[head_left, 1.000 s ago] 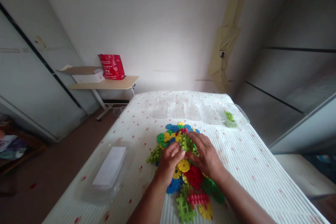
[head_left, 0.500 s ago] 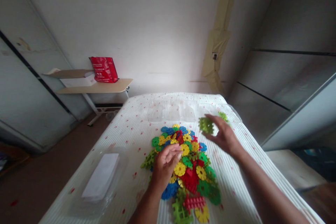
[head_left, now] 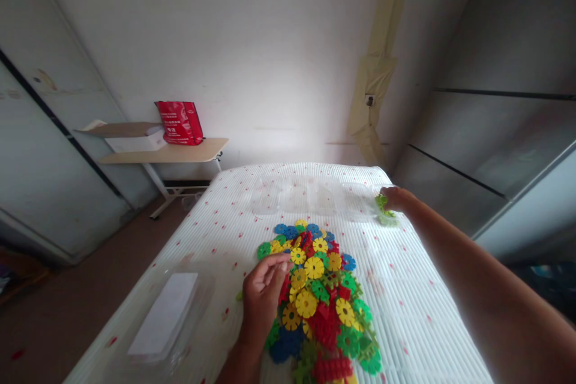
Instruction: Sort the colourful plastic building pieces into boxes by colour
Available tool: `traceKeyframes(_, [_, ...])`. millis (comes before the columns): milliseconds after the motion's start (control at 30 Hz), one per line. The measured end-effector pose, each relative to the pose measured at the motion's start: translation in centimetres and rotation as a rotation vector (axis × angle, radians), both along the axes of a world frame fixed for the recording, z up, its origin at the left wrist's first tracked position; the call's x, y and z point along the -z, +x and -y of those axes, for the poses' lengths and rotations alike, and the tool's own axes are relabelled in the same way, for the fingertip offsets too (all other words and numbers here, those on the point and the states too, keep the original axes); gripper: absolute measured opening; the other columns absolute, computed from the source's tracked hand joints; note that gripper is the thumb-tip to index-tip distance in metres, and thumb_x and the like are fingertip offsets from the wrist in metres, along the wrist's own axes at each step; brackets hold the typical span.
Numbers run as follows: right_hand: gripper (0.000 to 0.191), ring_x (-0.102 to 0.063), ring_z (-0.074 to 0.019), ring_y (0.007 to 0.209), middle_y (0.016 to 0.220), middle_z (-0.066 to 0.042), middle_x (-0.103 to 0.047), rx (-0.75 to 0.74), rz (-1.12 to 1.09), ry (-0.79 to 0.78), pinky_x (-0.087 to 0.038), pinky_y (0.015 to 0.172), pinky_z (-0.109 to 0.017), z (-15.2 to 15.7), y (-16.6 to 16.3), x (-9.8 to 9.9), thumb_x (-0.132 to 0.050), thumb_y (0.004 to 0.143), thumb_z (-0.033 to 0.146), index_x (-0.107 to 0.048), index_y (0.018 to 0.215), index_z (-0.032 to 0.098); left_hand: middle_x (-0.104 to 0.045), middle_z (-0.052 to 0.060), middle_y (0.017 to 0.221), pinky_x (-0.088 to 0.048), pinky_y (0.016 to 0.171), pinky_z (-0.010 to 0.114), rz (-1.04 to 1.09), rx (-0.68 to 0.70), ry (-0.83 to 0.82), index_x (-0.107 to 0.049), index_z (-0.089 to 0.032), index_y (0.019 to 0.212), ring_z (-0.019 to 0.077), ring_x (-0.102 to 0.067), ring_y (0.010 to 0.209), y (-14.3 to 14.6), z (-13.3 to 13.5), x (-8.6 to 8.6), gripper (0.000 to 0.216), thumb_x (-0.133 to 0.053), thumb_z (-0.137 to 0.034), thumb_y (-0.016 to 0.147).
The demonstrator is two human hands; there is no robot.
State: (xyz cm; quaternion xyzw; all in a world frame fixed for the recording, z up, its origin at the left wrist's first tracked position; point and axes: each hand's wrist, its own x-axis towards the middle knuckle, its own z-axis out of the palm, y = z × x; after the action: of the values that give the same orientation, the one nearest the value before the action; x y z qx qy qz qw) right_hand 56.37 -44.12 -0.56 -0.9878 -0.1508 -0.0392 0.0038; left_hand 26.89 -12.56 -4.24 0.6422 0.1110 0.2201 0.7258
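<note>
A heap of flat plastic snowflake pieces (head_left: 321, 297) in yellow, red, green and blue lies in the middle of the white spotted cover. My left hand (head_left: 261, 294) rests at the heap's left edge, fingers curled and touching the pieces; whether it grips one is hidden. Far out to the right, my right hand (head_left: 395, 198) reaches into a clear container (head_left: 360, 201). Its fingers are closed round light green pieces (head_left: 383, 209) lying there.
A row of clear plastic containers (head_left: 297, 195) stands behind the heap. A clear lidded box with a white insert (head_left: 164, 318) sits at the front left. Beyond the bed, a side table (head_left: 166, 153) bears a red bag (head_left: 179, 122) and cartons.
My right hand has lifted a clump of light green pieces off the heap and carried it right and away into the far right clear container. The left hand has stayed by the heap.
</note>
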Motion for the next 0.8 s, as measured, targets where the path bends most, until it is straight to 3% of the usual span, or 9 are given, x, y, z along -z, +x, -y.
traceKeyframes(267, [0.043, -0.063, -0.032, 0.089, 0.097, -0.02, -0.067, -0.004, -0.01, -0.089, -0.046, 0.069, -0.035, -1.0, 0.8, 1.8, -0.065, 0.062, 0.013, -0.063, 0.105, 0.008, -0.069, 0.005, 0.078, -0.052, 0.062, 0.024, 0.002, -0.19, 0.088, -0.065, -0.015, 0.081, 0.0159, -0.065, 0.068, 0.4, -1.1, 0.6, 0.022, -0.063, -0.035, 0.073])
traceKeyframes(467, [0.038, -0.062, -0.025, 0.088, 0.097, -0.014, -0.066, -0.014, 0.075, -0.113, -0.045, 0.069, -0.03, -1.2, -0.6, -0.7, -0.062, 0.068, 0.022, -0.062, 0.104, 0.012, -0.069, 0.004, 0.075, -0.052, 0.062, 0.024, -0.014, -0.289, 0.134, -0.065, -0.014, 0.081, 0.0148, -0.064, 0.065, 1.1, -2.3, 1.5, 0.022, -0.062, -0.034, 0.071])
traceKeyframes(567, [0.034, -0.062, -0.0213, 0.083, 0.102, -0.013, -0.064, -0.07, 0.223, -0.05, -0.044, 0.065, -0.028, -1.5, -4.4, -2.3, -0.049, 0.081, 0.03, -0.058, 0.109, 0.013, -0.07, 0.006, 0.082, -0.052, 0.071, 0.026, -0.03, -0.295, 0.194, -0.067, -0.015, 0.085, 0.017, -0.066, 0.075, 1.3, -3.0, 1.9, 0.024, -0.06, -0.034, 0.072])
traceKeyframes(633, [0.03, -0.062, -0.019, 0.075, 0.098, -0.011, -0.065, -0.171, 0.456, 0.102, -0.042, 0.06, -0.026, -2.1, -8.2, -2.4, -0.044, 0.085, 0.031, -0.061, 0.103, 0.014, -0.071, 0.007, 0.086, -0.052, 0.074, 0.027, -0.061, -0.282, 0.274, -0.067, -0.015, 0.088, 0.0177, -0.066, 0.079, 1.5, -3.5, 1.8, 0.025, -0.059, -0.033, 0.073])
traceKeyframes(800, [0.03, -0.059, -0.0131, 0.064, 0.08, -0.007, -0.066, -0.468, 0.495, 0.242, -0.04, 0.056, -0.022, -4.5, -16.3, 1.5, -0.038, 0.09, 0.031, -0.064, 0.083, 0.017, -0.07, 0.006, 0.097, -0.05, 0.081, 0.028, -0.191, -0.11, 0.629, -0.068, -0.018, 0.094, 0.0174, -0.063, 0.092, 3.2, -4.5, 0.0, 0.023, -0.055, -0.022, 0.075])
